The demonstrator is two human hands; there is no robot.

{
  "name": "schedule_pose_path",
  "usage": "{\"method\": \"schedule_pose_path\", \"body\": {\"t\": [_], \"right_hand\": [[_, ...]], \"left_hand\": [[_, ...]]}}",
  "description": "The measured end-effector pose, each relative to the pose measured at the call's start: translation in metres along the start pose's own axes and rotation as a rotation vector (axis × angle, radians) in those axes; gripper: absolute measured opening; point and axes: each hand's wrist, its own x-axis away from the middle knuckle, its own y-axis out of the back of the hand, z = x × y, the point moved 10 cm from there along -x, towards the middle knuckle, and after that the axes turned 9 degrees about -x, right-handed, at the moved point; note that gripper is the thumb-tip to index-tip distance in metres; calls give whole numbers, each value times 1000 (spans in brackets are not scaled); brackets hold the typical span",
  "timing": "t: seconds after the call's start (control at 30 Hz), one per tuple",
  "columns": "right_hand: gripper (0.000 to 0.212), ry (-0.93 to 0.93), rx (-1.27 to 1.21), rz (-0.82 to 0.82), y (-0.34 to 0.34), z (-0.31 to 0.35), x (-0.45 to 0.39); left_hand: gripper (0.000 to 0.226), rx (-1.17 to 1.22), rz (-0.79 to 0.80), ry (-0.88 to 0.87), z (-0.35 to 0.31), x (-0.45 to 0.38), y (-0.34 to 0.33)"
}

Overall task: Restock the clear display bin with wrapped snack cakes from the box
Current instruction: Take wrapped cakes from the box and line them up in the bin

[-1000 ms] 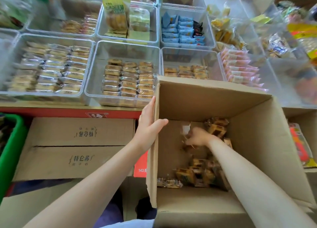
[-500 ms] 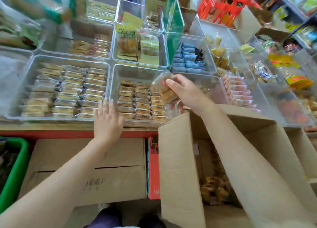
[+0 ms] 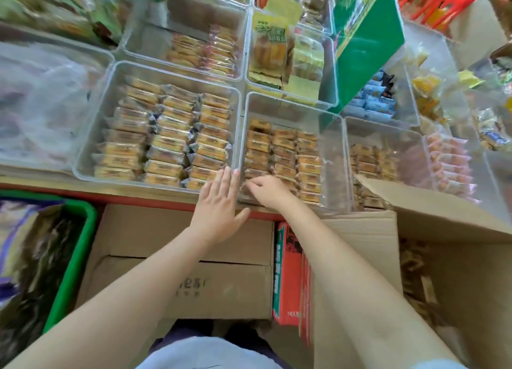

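Crowding red-edged counter (image 3: pixel 83 187): clear bins (image 3: pixel 329 158)

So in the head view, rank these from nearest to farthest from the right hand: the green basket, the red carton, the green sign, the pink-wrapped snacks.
From the right hand, at the near edge of the clear display bin:
1. Red carton, just below the hand, between the cardboard boxes.
2. Green sign, up and to the right.
3. Pink-wrapped snacks, far right, and green basket, lower left: too close to call.

Display bin (image 3: pixel 329 152) on bench (image 3: pixel 83 185), holding snack cakes (image 3: pixel 282 155); box (image 3: pixel 454 257) at 4 o'clock; right hand (image 3: pixel 267 190) inside, left hand (image 3: pixel 219 205) at 9 o'clock.
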Motion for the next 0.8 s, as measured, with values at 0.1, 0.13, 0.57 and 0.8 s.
{"method": "schedule_pose_path", "body": {"t": [0.1, 0.13, 0.57, 0.8], "right_hand": [[29, -31, -25, 19, 8, -3, 1], [28, -36, -25, 23, 12, -3, -1], [34, -104, 105, -141, 13, -6, -7], [23, 314, -111, -292, 104, 17, 120]], "left_hand": [[91, 4, -4, 1, -1, 0, 0], [91, 3, 4, -3, -1, 0, 0], [95, -12, -3, 0, -1, -1, -1], [90, 11, 37, 133, -11, 7, 17]]}}
